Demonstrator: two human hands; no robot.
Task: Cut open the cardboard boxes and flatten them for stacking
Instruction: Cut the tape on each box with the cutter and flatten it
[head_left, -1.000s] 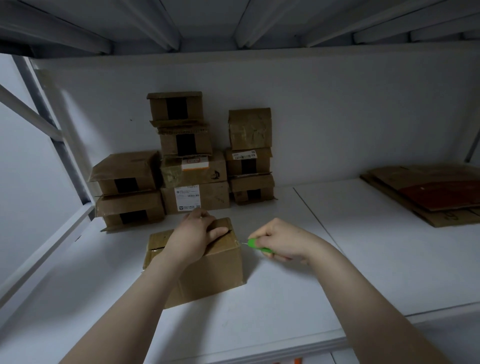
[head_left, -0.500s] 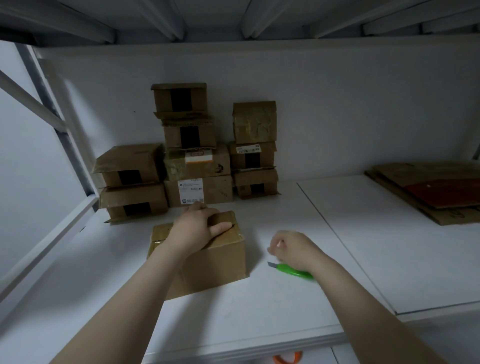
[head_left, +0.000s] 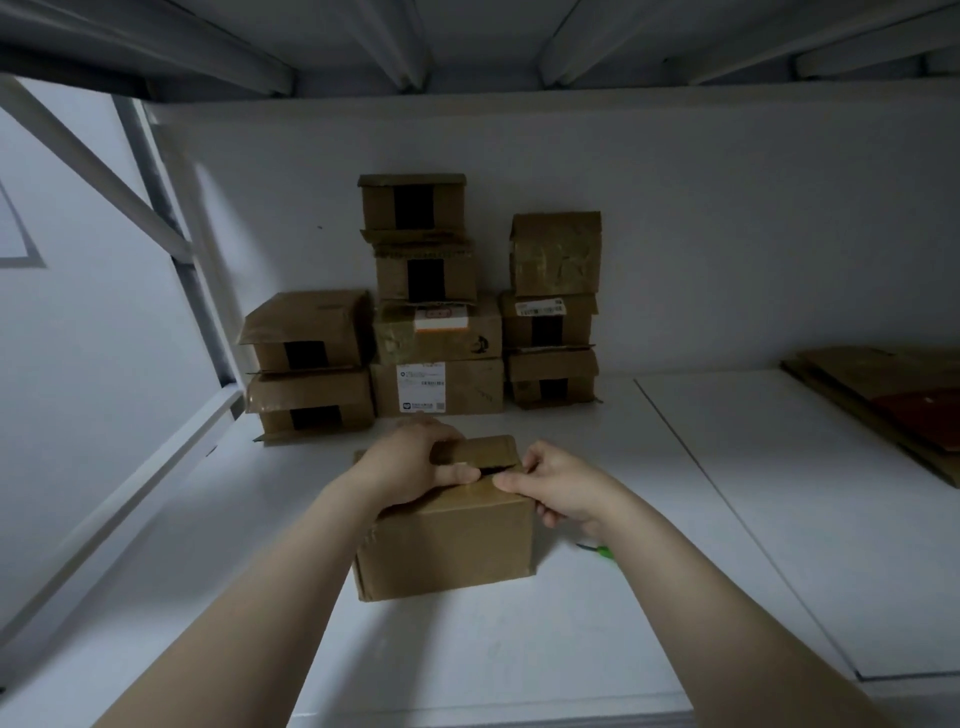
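Now both hands work on one box (head_left: 447, 525), which stands near the front of the white shelf (head_left: 519, 649), directly before the person. The left hand (head_left: 415, 462) lies over the top of the box with its fingers curled round the far flap and the thumb at the middle seam. The right hand (head_left: 558, 486) pinches the near flap at its right end, thumb on top and fingers below the edge. A dark gap shows between the two flaps, so I judge that the seam is cut through and the hands are placed to pull the flaps apart in opposite directions.

The green knife (head_left: 602, 551) lies on the shelf at about 4 o'clock from the box, half hidden behind the right wrist – probably put there so that both hands are free for pulling while the tool is close for the next seam. I cannot tell whether its blade is out.

At 12 o'clock, against the back wall, stands the pile of closed boxes (head_left: 436, 384), apparently waiting for the same work. At 2 o'clock, well apart, lie flat sheets of cardboard (head_left: 883, 384) – likely the place where this box goes once it is flattened.
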